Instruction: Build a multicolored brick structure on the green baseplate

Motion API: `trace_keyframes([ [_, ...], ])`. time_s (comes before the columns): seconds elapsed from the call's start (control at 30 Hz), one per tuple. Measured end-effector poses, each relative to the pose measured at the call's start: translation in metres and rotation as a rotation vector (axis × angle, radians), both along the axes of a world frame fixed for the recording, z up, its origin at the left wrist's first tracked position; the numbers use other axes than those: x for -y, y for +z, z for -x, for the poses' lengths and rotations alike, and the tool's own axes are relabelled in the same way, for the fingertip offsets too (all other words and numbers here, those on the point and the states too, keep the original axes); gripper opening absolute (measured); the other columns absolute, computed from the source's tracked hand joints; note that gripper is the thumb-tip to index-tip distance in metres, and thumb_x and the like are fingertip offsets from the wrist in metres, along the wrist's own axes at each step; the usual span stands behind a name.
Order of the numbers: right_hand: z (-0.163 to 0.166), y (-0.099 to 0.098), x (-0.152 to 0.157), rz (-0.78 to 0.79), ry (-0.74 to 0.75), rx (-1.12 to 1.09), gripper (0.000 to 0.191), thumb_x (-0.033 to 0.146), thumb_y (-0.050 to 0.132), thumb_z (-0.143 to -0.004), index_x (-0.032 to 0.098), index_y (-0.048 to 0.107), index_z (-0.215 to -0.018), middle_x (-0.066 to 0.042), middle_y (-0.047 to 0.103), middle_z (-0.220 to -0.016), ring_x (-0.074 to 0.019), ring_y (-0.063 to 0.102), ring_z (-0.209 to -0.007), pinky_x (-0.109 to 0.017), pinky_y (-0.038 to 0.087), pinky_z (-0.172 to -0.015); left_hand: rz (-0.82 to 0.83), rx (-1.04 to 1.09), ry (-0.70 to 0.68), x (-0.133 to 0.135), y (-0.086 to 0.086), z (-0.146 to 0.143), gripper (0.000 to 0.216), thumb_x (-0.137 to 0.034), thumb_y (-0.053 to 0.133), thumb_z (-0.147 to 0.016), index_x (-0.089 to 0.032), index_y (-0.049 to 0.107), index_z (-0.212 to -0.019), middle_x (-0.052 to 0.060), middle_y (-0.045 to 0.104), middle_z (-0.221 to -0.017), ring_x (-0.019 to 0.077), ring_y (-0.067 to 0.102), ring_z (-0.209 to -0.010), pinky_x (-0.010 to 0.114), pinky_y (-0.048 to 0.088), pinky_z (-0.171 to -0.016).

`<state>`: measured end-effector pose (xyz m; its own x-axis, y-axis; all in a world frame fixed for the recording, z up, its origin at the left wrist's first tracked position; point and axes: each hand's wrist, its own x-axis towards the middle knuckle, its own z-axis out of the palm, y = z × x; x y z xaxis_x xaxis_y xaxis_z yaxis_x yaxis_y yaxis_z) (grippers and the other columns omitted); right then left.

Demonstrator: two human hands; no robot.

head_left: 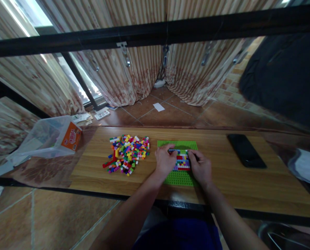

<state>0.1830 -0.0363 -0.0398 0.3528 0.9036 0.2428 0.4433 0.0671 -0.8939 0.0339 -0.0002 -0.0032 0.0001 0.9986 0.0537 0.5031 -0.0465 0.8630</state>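
Note:
A green baseplate (179, 177) lies on the wooden table in front of me. On it stands a patch of small bricks in rows of red, white, purple and other colours (182, 162). My left hand (164, 160) rests on the plate's left side, its fingers pinched on a small dark piece (172, 150) at the top edge of the brick patch. My right hand (200, 167) is curled against the patch's right side, fingers pressed on the bricks. A heap of loose coloured bricks (127, 152) lies to the left of the plate.
A black phone (246, 151) lies flat at the table's right. At the left end sit a clear plastic bag (40, 140) and an orange box (71, 136). A black bar (155, 33) crosses overhead. Curtains hang behind.

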Motion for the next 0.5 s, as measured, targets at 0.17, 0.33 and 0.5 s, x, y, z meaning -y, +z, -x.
trace_keyframes([
  [0.17, 0.0, 0.0006, 0.0004, 0.009, 0.006, 0.014, 0.037, 0.048, 0.052, -0.087, 0.017, 0.072, -0.093, -0.008, 0.073, -0.092, -0.0211, 0.066, -0.083, -0.035, 0.051, -0.08, 0.096, 0.006, -0.005, 0.0001, 0.0027, -0.0047, 0.017, -0.016, 0.062, -0.081, -0.023, 0.076, -0.089, 0.002, 0.076, -0.091, 0.0188, 0.069, -0.089, 0.035, 0.048, -0.095],
  [0.33, -0.0002, 0.0011, 0.0013, 0.016, 0.01, 0.025, 0.038, 0.049, 0.051, -0.087, 0.018, 0.072, -0.093, -0.009, 0.073, -0.095, -0.0216, 0.067, -0.085, -0.035, 0.052, -0.08, 0.148, 0.024, 0.01, -0.0032, 0.0019, -0.0045, 0.017, -0.016, 0.063, -0.079, -0.022, 0.077, -0.089, 0.002, 0.077, -0.087, 0.0171, 0.07, -0.083, 0.033, 0.05, -0.094],
  [0.5, -0.0021, -0.0046, 0.0002, 0.029, 0.006, 0.026, 0.04, 0.051, 0.051, -0.086, 0.017, 0.072, -0.093, -0.009, 0.073, -0.095, -0.0222, 0.066, -0.086, -0.036, 0.051, -0.082, 0.081, 0.056, -0.052, -0.0014, -0.0015, 0.0014, 0.018, -0.017, 0.063, -0.08, -0.021, 0.075, -0.093, 0.002, 0.077, -0.094, 0.0167, 0.07, -0.088, 0.031, 0.05, -0.094],
])
